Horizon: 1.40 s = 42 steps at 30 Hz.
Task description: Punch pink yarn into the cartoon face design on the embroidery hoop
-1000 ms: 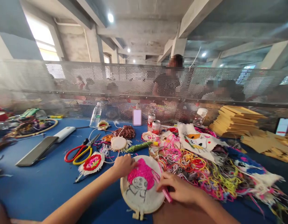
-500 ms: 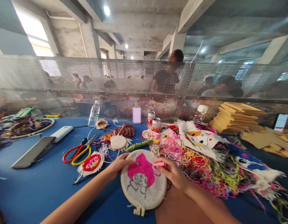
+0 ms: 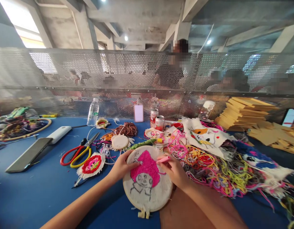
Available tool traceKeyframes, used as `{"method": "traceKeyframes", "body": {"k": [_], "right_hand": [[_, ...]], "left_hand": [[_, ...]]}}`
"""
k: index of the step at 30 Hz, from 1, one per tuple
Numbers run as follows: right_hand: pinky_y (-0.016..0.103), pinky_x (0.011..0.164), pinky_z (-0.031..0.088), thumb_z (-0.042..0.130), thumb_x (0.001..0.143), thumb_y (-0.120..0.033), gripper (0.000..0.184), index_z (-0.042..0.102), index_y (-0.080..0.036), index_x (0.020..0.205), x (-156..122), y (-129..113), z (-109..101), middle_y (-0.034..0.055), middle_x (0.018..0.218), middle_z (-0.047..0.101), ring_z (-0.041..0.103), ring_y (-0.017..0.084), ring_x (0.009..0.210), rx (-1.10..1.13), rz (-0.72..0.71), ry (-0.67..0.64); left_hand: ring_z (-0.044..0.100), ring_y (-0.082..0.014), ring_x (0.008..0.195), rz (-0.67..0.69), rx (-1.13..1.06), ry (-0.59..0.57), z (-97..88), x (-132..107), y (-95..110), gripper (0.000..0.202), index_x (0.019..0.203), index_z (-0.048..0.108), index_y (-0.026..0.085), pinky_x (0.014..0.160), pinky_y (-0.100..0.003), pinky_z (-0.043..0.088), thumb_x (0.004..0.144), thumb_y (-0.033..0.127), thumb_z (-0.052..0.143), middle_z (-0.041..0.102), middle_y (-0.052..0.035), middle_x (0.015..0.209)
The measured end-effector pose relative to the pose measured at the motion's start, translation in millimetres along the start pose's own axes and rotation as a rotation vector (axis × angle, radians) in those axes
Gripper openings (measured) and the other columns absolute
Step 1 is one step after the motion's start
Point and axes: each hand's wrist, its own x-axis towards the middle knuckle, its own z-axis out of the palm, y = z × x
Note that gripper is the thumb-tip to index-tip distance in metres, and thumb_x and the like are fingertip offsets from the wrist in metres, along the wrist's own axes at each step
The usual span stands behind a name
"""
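Note:
A round embroidery hoop (image 3: 147, 190) with white cloth shows a sketched figure, its hat filled with pink yarn (image 3: 147, 167). My left hand (image 3: 120, 167) grips the hoop's upper left rim. At the hoop's upper right, my right hand (image 3: 174, 170) pinches a pink punch needle tool (image 3: 163, 159), tip toward the pink patch. The hoop rests tilted over the front edge of the blue table (image 3: 42, 190).
A tangled yarn heap (image 3: 208, 168) and finished cloth pieces lie right of the hoop. Red and yellow scissors (image 3: 76, 152), a phone (image 3: 27, 155), a power bank, a bottle (image 3: 92, 112) and two cans (image 3: 157, 119) stand behind. Cardboard stack (image 3: 247, 114) far right. People sit behind a mesh screen (image 3: 65, 76).
My right hand rose from the hoop's lower right edge to its upper right, turning the pink tool toward the pink patch. The hoop tilted up a little; my head view dropped slightly.

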Motion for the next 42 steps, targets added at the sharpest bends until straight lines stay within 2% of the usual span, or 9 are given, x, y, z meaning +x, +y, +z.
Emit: {"method": "traceKeyframes", "body": {"k": [4, 17, 22, 28, 33, 42], "right_hand": [[0.028, 0.074, 0.048, 0.048, 0.089, -0.026, 0.013, 0.060, -0.020, 0.090, -3, -2, -8, 0.0050, 0.091, 0.064, 0.061, 0.016, 0.084, 0.022, -0.079, 0.011], [0.027, 0.063, 0.051, 0.037, 0.093, -0.022, 0.018, 0.054, -0.021, 0.101, -9, 12, -10, 0.0064, 0.092, 0.062, 0.058, 0.013, 0.065, -0.082, -0.258, 0.089], [0.027, 0.063, 0.050, 0.038, 0.093, -0.022, 0.017, 0.053, -0.021, 0.100, -10, 10, -11, 0.0073, 0.093, 0.061, 0.060, 0.015, 0.074, -0.076, -0.269, 0.126], [0.024, 0.060, 0.049, 0.046, 0.090, -0.026, 0.008, 0.051, -0.021, 0.095, -10, 0, -15, 0.0032, 0.081, 0.062, 0.060, 0.013, 0.065, -0.065, -0.175, 0.036], [0.028, 0.067, 0.051, 0.034, 0.094, -0.025, 0.018, 0.052, -0.021, 0.095, -10, 2, -14, 0.0064, 0.083, 0.063, 0.062, 0.017, 0.076, -0.071, -0.182, 0.070], [0.030, 0.067, 0.051, 0.031, 0.095, -0.028, 0.024, 0.054, -0.020, 0.099, -12, 6, -13, 0.0079, 0.083, 0.063, 0.062, 0.018, 0.074, -0.114, -0.198, 0.054]], "left_hand": [[0.060, -0.0219, 0.087, -0.013, -0.050, -0.009, 0.9, -2, 3, 0.051, 0.110, 0.055, 0.014, 0.075, -0.029, 0.050, 0.065, 0.034, 0.070, 0.065, -0.0035, 0.095], [0.059, -0.0222, 0.089, -0.010, -0.056, 0.018, 1.5, -3, 9, 0.051, 0.108, 0.054, 0.014, 0.079, -0.030, 0.050, 0.064, 0.033, 0.071, 0.065, -0.0040, 0.097], [0.060, -0.0224, 0.090, -0.014, -0.071, 0.015, 2.5, -4, 9, 0.051, 0.109, 0.054, 0.014, 0.077, -0.029, 0.050, 0.065, 0.033, 0.071, 0.066, -0.0044, 0.098], [0.060, -0.0226, 0.092, 0.000, -0.058, 0.024, 2.8, -5, 10, 0.049, 0.109, 0.054, 0.015, 0.080, -0.030, 0.050, 0.066, 0.033, 0.070, 0.065, -0.0038, 0.099], [0.060, -0.0230, 0.090, 0.002, -0.040, 0.025, 3.3, -5, 10, 0.049, 0.108, 0.055, 0.015, 0.080, -0.031, 0.050, 0.066, 0.035, 0.069, 0.066, -0.0038, 0.097], [0.060, -0.0225, 0.089, -0.015, -0.035, 0.029, 4.2, -5, 8, 0.049, 0.109, 0.056, 0.015, 0.076, -0.030, 0.050, 0.066, 0.035, 0.069, 0.067, -0.0035, 0.096]]}}
